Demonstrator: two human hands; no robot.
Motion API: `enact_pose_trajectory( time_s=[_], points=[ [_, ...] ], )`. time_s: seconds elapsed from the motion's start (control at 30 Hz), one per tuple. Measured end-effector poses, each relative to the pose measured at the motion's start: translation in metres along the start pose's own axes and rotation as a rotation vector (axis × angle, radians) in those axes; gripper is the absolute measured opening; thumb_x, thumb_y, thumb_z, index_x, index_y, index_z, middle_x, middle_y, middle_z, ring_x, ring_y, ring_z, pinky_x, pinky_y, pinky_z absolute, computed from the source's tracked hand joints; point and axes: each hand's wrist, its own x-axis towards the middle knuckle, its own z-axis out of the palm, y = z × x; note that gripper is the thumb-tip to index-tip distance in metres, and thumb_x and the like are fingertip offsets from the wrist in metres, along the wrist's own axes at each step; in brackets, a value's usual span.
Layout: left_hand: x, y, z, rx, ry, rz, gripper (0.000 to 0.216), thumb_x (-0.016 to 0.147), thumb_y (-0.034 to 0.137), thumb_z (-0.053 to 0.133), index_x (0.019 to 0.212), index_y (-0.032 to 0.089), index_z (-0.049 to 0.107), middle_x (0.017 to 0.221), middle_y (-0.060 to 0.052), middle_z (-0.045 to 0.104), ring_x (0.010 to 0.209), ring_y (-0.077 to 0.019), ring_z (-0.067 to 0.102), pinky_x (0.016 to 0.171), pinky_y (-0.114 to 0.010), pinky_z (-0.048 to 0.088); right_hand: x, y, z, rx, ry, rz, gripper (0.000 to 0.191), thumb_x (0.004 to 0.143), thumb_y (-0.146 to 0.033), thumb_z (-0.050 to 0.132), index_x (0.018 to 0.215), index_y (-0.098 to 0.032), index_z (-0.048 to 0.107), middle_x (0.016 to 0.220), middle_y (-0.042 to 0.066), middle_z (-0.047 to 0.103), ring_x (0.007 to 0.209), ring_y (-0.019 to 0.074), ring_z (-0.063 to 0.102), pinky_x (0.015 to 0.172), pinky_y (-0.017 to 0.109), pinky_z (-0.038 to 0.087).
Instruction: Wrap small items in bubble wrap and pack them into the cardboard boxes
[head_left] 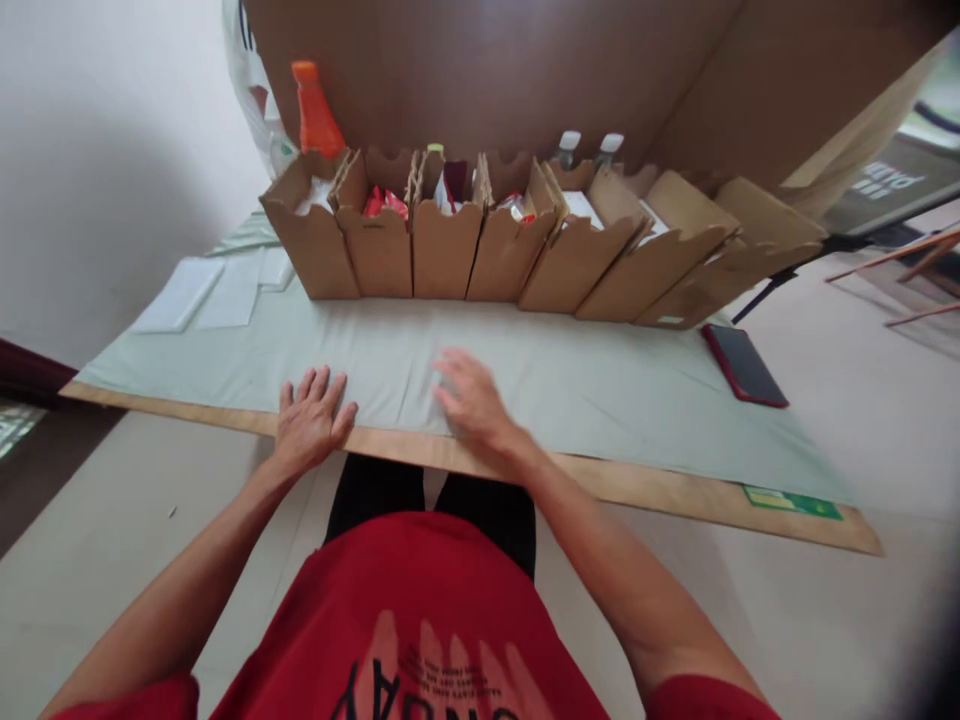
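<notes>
My left hand (309,418) rests palm down at the front edge of the table, fingers spread on the pale green cloth (600,390). Nothing is in it. To its right, my right hand (474,398) is over the cloth near the same edge, slightly blurred, with fingers apart and a little bent; I see no object in it. Beyond both hands stands a row of several brown cardboard boxes (446,250). One box shows red packets (385,203), and others hold white items.
Flat white plastic packets (180,293) lie at the left. A phone with a red edge (744,365) lies at the right. Behind the boxes stand an orange bottle (318,110) and two white-capped bottles (568,148), against a large cardboard panel (480,80). A green card (791,502) sits by the front edge.
</notes>
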Motion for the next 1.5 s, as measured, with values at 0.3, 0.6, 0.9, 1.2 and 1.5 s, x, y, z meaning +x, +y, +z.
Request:
enact_pose_trajectory(
  time_s=[0.3,0.6,0.9,1.2,1.5],
  points=[
    [0.002,-0.001,-0.003,-0.032,-0.035,-0.055,0.064,0.098,0.052,0.038,0.153,0.022,0.049,0.169,-0.013,0.035,0.157,-0.0354,0.027,0.125,-0.060,0.013,-0.029,0.068,-0.005,-0.198,0.047,0.226,0.049,0.105,-0.033,0.040,0.149,-0.013,0.052,0.161,0.020,0.042,0.149,0.0354,0.034,0.118,0.055,0.028],
    [0.000,0.001,-0.006,-0.046,-0.002,-0.041,0.060,0.097,0.051,0.040,0.148,0.023,0.054,0.165,-0.015,0.041,0.154,-0.0371,0.033,0.124,-0.060,0.018,-0.029,0.060,-0.009,-0.283,0.059,0.223,0.048,0.106,-0.032,0.041,0.147,-0.013,0.055,0.158,0.019,0.047,0.145,0.0331,0.040,0.115,0.049,0.033],
    [0.000,-0.001,-0.004,-0.042,-0.013,-0.045,0.062,0.098,0.052,0.038,0.149,0.021,0.053,0.166,-0.016,0.039,0.155,-0.0366,0.030,0.124,-0.060,0.017,-0.028,0.060,-0.008,-0.291,0.039,0.235,0.049,0.106,-0.033,0.040,0.149,-0.013,0.053,0.159,0.019,0.045,0.147,0.0326,0.038,0.115,0.048,0.032],
    [-0.001,0.002,-0.001,-0.022,0.026,-0.033,0.059,0.098,0.049,0.040,0.148,0.022,0.055,0.163,-0.016,0.044,0.153,-0.0358,0.035,0.123,-0.059,0.020,-0.029,0.059,-0.011,-0.323,0.056,0.240,0.045,0.105,-0.031,0.043,0.145,-0.015,0.057,0.156,0.018,0.050,0.145,0.0314,0.042,0.114,0.047,0.035],
    [-0.003,0.004,0.002,0.008,0.055,0.004,0.061,0.099,0.047,0.033,0.145,0.015,0.058,0.159,-0.022,0.047,0.150,-0.0395,0.039,0.120,-0.063,0.025,-0.032,0.055,-0.015,-0.337,0.044,0.272,0.045,0.106,-0.032,0.047,0.147,-0.016,0.056,0.157,0.015,0.050,0.146,0.0293,0.042,0.117,0.044,0.033]
  ],
)
